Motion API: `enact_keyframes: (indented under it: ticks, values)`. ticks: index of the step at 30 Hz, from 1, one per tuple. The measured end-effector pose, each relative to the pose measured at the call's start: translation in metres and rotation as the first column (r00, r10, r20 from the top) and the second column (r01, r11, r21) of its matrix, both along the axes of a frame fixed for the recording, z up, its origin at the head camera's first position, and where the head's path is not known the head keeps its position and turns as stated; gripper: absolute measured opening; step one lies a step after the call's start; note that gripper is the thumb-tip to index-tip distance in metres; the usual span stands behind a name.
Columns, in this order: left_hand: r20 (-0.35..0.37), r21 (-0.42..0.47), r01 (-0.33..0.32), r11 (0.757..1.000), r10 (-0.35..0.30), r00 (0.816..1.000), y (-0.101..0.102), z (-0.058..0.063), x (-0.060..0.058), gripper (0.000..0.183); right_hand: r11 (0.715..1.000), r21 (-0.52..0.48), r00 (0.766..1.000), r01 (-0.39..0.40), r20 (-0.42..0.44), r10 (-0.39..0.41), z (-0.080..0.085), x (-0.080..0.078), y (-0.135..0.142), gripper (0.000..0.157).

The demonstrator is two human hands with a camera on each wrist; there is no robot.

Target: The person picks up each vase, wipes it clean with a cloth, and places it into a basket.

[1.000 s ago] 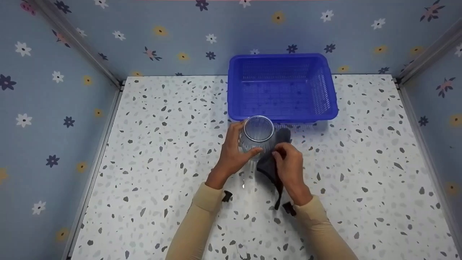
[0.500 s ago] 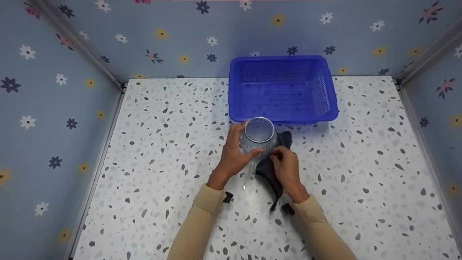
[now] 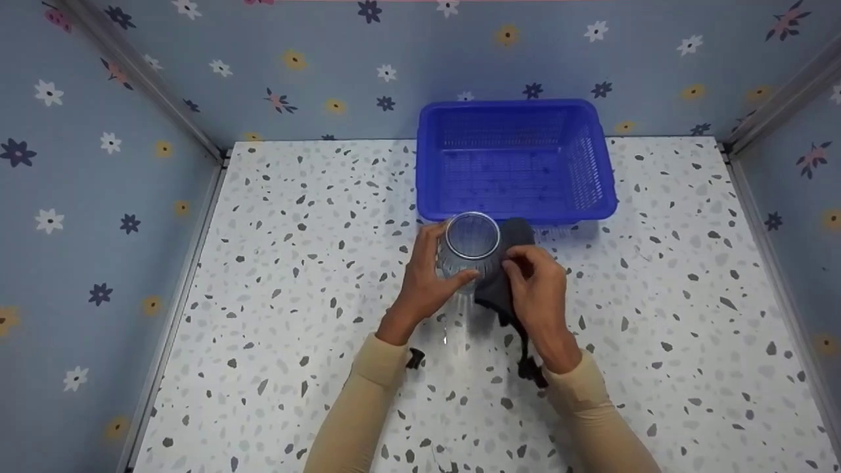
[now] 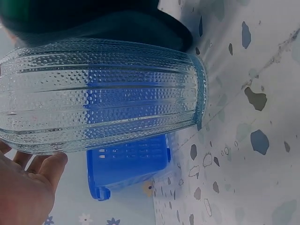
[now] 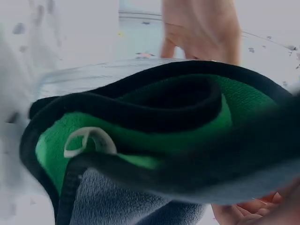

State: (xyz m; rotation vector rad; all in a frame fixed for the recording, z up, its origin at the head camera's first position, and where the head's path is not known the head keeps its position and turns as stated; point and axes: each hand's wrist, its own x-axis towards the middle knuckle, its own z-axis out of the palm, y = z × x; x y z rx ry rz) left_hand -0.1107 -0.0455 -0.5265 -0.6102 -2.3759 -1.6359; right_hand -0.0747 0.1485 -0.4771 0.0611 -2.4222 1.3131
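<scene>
A clear ribbed glass vase (image 3: 470, 266) stands upright on the speckled table, its round rim facing up. My left hand (image 3: 424, 279) holds it from the left, thumb across the near side and fingers behind. The left wrist view shows the dimpled wall of the vase (image 4: 140, 93) and its base at the tabletop. On the right side, my right hand (image 3: 540, 295) grips a bunched cleaning cloth (image 3: 496, 292) against the vase. That cloth (image 5: 117, 197) is grey on one face and green on the other, with black edging and a pale loop tag. It hides most of the right fingers.
A blue plastic basket (image 3: 516, 213) with slotted walls sits behind the vase, against the flowered back wall (image 3: 335, 72). Flowered panels also border the table (image 3: 295, 263) at left and right. Small black pieces (image 3: 414, 359) show at both wrists.
My right hand and the cloth have shifted right and a little farther back along the side of the vase. My left hand and the vase stay in place.
</scene>
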Motion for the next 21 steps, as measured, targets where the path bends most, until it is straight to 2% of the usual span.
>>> enact_keyframes:
  ticks: [4, 8, 21]
  values:
    - [0.008, 0.0, -0.013, 1.0, 0.013, 1.0, 0.001, -0.001, 0.0, 0.086, 1.0, 0.026, 1.0, -0.005, -0.026, 0.005, 0.013, -0.005, -0.003, 0.006]
    - [0.01, 0.001, -0.012, 1.0, 0.012, 1.0, 0.003, -0.002, 0.001, 0.086, 0.999, 0.039, 1.0, 0.009, -0.027, -0.008, 0.018, -0.005, -0.004, 0.008]
    - [0.002, -0.003, -0.02, 1.0, 0.02, 1.0, 0.002, 0.0, -0.001, 0.088, 0.998, 0.056, 1.0, 0.016, -0.021, -0.015, 0.008, -0.002, -0.002, 0.009]
